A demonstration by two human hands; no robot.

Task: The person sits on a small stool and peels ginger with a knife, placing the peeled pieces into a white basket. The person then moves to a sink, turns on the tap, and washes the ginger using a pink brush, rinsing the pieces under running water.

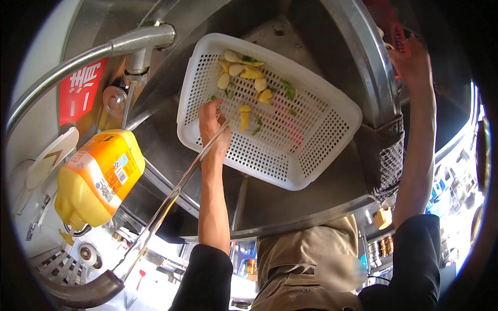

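Observation:
A white perforated plastic basket (334,104) sits tilted in a stainless steel sink (272,208). Inside it lie several pale garlic cloves (235,70), yellow ginger pieces (252,72) and bits of green herb (288,90). My left hand (213,126) is over the basket's near left part, fingers curled, and a stream of water (175,192) crosses it. Whether those fingers hold anything is hidden. At the upper right, across the sink's divider, my right hand (415,58) reaches to a red mesh basket (399,41). Something pale shows by its fingertips, but the grip is unclear.
A curved metal faucet pipe (78,64) arches along the left, its spout (107,285) at the lower left. Beside it stands a yellow jug (101,179) with a pump. A red sign (82,91) bears writing. Dark netting (390,155) hangs over the sink divider (367,58).

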